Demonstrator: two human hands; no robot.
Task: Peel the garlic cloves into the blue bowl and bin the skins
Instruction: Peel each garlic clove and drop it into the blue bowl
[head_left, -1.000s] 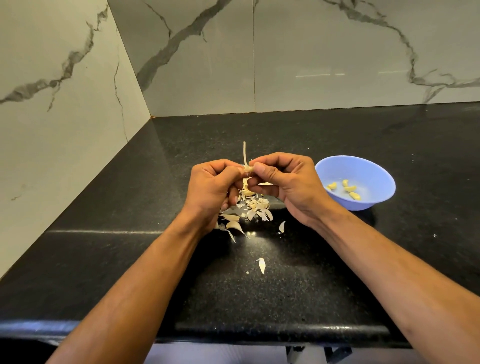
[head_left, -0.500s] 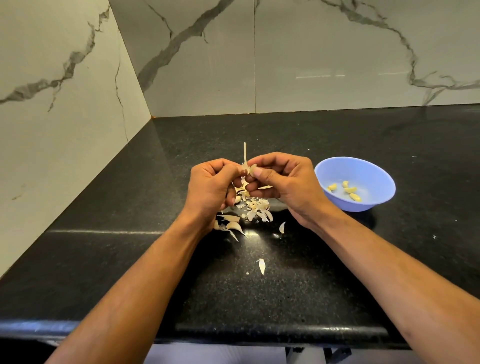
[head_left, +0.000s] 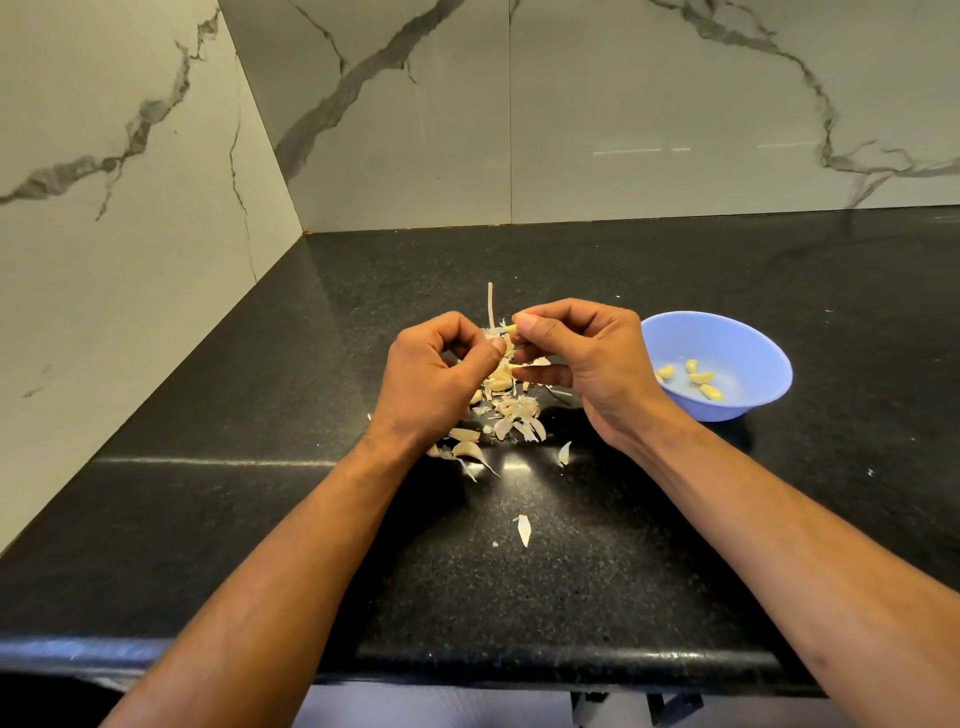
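Black counter (head_left: 675, 545), right hand (head_left: 587, 358) pinching garlic clove (head_left: 511, 328), left hand (head_left: 434, 379) gripping garlic head (head_left: 493, 338) alongside

You've got no readable text, labels, brands, numbers or signs anywhere in this view.
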